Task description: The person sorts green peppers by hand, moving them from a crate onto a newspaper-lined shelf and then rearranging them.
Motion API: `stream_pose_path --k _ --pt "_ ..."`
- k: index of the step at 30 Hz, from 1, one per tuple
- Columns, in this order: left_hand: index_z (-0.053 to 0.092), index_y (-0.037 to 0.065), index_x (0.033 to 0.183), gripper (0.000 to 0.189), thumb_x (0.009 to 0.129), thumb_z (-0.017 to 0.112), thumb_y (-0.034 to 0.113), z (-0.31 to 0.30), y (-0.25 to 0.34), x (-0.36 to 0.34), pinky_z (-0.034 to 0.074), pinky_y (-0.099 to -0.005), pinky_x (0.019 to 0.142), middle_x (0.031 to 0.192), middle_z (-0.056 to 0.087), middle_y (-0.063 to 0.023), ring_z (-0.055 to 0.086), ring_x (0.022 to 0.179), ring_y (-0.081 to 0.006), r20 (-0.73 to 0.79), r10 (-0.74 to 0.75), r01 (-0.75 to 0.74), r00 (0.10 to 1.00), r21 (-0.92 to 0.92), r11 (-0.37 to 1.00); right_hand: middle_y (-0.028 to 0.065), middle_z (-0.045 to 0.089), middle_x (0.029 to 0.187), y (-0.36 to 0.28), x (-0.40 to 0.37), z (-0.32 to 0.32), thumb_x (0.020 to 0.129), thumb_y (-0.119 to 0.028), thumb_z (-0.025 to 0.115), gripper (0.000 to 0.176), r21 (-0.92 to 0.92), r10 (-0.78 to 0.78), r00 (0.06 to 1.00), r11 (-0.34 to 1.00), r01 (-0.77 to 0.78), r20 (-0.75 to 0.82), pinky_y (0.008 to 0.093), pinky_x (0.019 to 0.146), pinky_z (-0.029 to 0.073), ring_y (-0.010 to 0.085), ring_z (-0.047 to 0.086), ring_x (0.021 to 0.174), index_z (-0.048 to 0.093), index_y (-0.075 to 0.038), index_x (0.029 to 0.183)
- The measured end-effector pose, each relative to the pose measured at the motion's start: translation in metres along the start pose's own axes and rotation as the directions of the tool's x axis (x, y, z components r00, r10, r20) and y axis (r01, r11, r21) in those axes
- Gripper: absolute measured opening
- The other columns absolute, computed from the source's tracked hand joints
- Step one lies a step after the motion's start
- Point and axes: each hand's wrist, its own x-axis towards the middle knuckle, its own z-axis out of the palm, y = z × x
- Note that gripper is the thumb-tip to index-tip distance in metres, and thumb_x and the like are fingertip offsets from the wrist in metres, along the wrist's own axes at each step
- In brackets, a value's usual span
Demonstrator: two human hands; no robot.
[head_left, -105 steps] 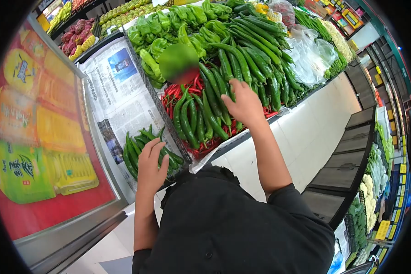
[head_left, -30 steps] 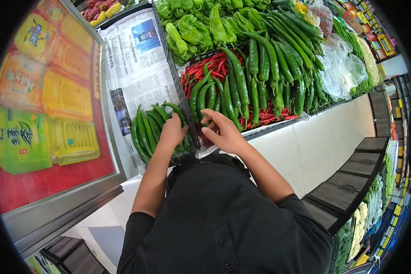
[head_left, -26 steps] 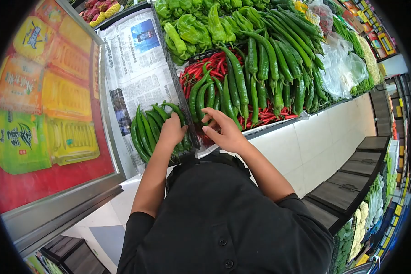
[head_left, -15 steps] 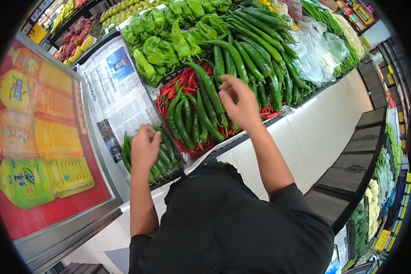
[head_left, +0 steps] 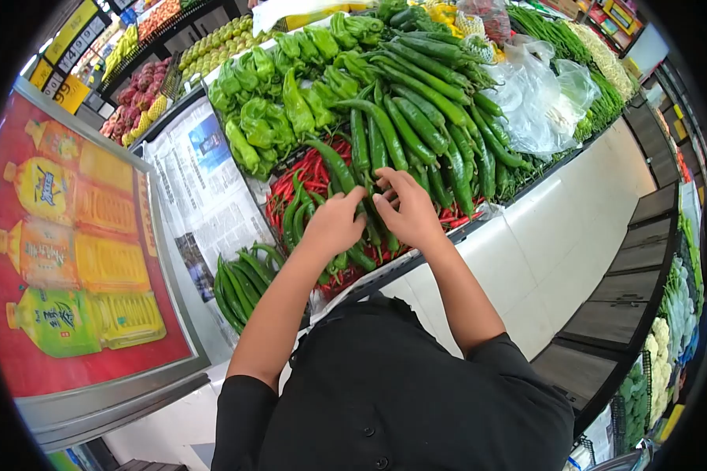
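Long green peppers [head_left: 416, 118] lie in rows over small red chillies [head_left: 294, 179] in a bin. My left hand [head_left: 334, 224] is over the front part of these peppers, its fingers curled on or just above them. Close to its right, my right hand [head_left: 404, 208] has thumb and fingers apart, with the fingertips at a long green pepper; no pepper is visibly held in it. What my left fingers hold, if anything, is hidden. A smaller pile of green peppers [head_left: 239, 286] rests on the newspaper [head_left: 200, 169] to the left.
Lighter crinkled green peppers [head_left: 271, 118] lie behind. A clear plastic bag [head_left: 534, 98] sits at the right of the bin. A cabinet with a bottle poster [head_left: 86, 235] stands at the left. Dark shelving [head_left: 605, 314] curves along the right.
My left hand has moved right and up from the small pile to the long peppers. My right hand has come slightly down, next to my left. The camera view has shifted a little.
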Motion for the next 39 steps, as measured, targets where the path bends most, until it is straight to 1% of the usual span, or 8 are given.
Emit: stream_pose_path --k 11,17,18,22,26,28,31,39 --pt "0.055 0.012 0.112 0.032 0.088 0.068 0.029 0.018 0.008 0.016 0.053 -0.0526 0.080 0.100 0.063 -0.0236 0.065 0.093 -0.0438 0.004 -0.249 0.246 0.968 0.139 0.959 0.0081 0.065 0.110 0.017 0.006 -0.013 0.092 -0.007 0.068 0.038 0.242 0.064 0.993 0.966 -0.087 0.100 0.0263 0.075 0.051 0.0117 0.061 0.085 0.060 0.000 0.129" --pt "0.048 0.012 0.100 0.029 0.085 0.069 0.026 0.023 -0.016 0.009 0.052 -0.0520 0.084 0.090 0.062 -0.0178 0.063 0.089 -0.0419 -0.123 -0.315 0.288 0.941 -0.194 0.938 0.0056 0.066 0.109 0.024 0.007 -0.012 0.093 -0.007 0.068 0.037 0.255 0.082 0.989 0.961 -0.112 0.124 0.0249 0.074 0.050 0.0092 0.059 0.086 0.061 0.000 0.129" --pt "0.044 0.012 0.097 0.028 0.086 0.068 0.022 0.021 -0.020 0.006 0.055 -0.0463 0.071 0.080 0.058 -0.0130 0.065 0.074 -0.0338 -0.136 -0.316 0.275 0.939 -0.252 0.928 0.0093 0.066 0.109 0.025 0.008 -0.013 0.093 -0.010 0.068 0.037 0.250 0.069 0.990 0.963 -0.099 0.124 0.0274 0.073 0.052 0.0130 0.061 0.083 0.061 0.001 0.127" --pt "0.041 0.012 0.094 0.022 0.092 0.062 0.013 0.014 -0.037 -0.003 0.050 -0.0283 0.044 0.076 0.055 -0.0036 0.056 0.047 -0.0141 -0.037 -0.423 0.209 0.905 -0.829 0.519 0.0076 0.066 0.107 0.032 0.010 -0.012 0.092 -0.008 0.068 0.036 0.276 0.067 0.989 0.956 -0.102 0.134 0.0262 0.071 0.051 0.0111 0.059 0.081 0.062 0.000 0.127" --pt "0.042 0.014 0.102 0.018 0.094 0.059 0.012 -0.001 -0.048 -0.045 0.054 -0.0344 0.050 0.085 0.057 -0.0039 0.061 0.061 -0.0170 -0.123 -0.338 -0.119 0.933 -0.992 0.031 0.0075 0.068 0.106 0.043 0.011 -0.009 0.092 -0.007 0.068 0.036 0.333 0.082 0.989 0.935 -0.119 0.122 0.0242 0.070 0.051 0.0083 0.060 0.078 0.063 0.000 0.127" --pt "0.044 0.012 0.113 0.029 0.091 0.062 0.018 -0.016 -0.055 -0.077 0.057 -0.0389 0.056 0.090 0.059 -0.0085 0.067 0.068 -0.0262 -0.266 -0.317 -0.266 0.911 -0.963 0.042 0.0073 0.068 0.106 0.045 0.011 -0.008 0.092 -0.006 0.068 0.036 0.353 0.091 0.988 0.926 -0.129 0.122 0.0237 0.070 0.051 0.0076 0.060 0.077 0.062 0.001 0.127" --pt "0.045 0.007 0.135 0.055 0.088 0.067 0.025 -0.042 -0.065 -0.133 0.056 -0.0335 0.060 0.093 0.063 -0.0096 0.070 0.073 -0.0250 -0.432 -0.347 -0.409 0.832 -0.901 0.143 0.0077 0.068 0.108 0.040 0.010 -0.010 0.094 -0.005 0.067 0.036 0.365 0.094 0.986 0.920 -0.140 0.140 0.0233 0.070 0.050 0.0082 0.063 0.081 0.061 0.002 0.128" --pt "0.052 -0.001 0.132 0.054 0.084 0.073 0.016 -0.029 -0.086 -0.225 0.054 -0.0316 0.076 0.093 0.064 -0.0077 0.068 0.088 -0.0203 -0.288 -0.537 -0.200 0.793 -0.956 0.216 0.0072 0.066 0.112 0.039 0.013 -0.013 0.096 -0.004 0.065 0.036 0.394 0.118 0.970 0.898 -0.195 0.212 0.0225 0.073 0.050 0.0082 0.063 0.083 0.059 0.000 0.131"
